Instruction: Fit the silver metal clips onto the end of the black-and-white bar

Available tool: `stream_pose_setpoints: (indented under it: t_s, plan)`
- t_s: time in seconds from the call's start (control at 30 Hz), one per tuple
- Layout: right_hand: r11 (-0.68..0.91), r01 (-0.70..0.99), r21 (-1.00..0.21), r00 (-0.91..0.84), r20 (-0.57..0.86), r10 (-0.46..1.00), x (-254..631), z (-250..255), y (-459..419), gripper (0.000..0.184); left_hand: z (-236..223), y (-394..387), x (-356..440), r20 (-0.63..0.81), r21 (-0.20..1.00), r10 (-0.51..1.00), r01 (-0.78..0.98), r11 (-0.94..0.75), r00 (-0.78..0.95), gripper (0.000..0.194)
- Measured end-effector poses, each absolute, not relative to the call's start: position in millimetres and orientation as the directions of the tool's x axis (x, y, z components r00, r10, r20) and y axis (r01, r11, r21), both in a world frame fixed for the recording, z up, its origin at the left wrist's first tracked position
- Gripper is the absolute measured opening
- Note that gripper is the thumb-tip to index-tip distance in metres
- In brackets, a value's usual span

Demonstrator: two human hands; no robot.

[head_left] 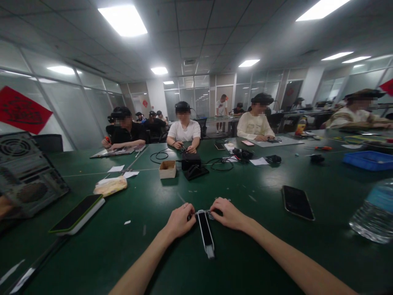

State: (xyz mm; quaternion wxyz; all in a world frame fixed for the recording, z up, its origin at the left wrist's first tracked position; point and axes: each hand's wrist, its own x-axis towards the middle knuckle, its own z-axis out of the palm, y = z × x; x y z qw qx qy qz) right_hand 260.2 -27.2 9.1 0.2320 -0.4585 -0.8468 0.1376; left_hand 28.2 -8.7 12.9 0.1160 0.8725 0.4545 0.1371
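Between the hands (180,220) (227,214) lies a slim white-edged device (206,234).

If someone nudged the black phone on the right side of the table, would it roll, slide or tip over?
The phone would most likely slide: it is a thin slab lying flat on the table, so rolling or tipping seems unlikely. Its glossy face suggests it may feel slippery, and its straight, flat shape looks stiff.

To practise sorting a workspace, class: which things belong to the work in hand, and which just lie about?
In hand:
- left hand and right hand, at the far end of a slim black-and-white device

Lying about:
- dark phone
- water bottle
- blue tray
- small open box
- computer case
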Motion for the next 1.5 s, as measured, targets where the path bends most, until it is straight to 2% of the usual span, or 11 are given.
stream_pose_setpoints:
  t_s: [0.4,0.7,1.07,1.27,1.5]
  plan:
    - [0.572,0.742,-0.350,-0.506,0.267,0.820,260.8,10.2,-28.6,0.021,15.9,-9.0,28.6,0.152,0.318,0.809,0.747,-0.584,0.568,0.010]
    - [0.501,0.752,-0.429,-0.412,0.287,0.865,259.7,10.4,-26.1,0.022,16.0,-9.5,28.4,0.157,0.306,0.805,0.746,-0.591,0.573,0.011]
    - [0.562,0.689,-0.457,-0.452,0.336,0.826,253.5,11.7,-30.0,0.019,16.6,-9.1,29.8,0.150,0.316,0.808,0.746,-0.585,0.570,0.011]
    - [0.529,0.710,-0.465,-0.420,0.322,0.848,252.0,15.3,-30.8,0.018,8.7,-3.1,26.7,0.173,0.298,0.797,0.741,-0.602,0.578,0.011]
    - [0.499,0.678,-0.540,-0.409,0.287,0.866,253.0,14.2,-30.9,0.017,13.1,-5.7,26.0,0.144,0.330,0.805,0.739,-0.588,0.576,0.011]
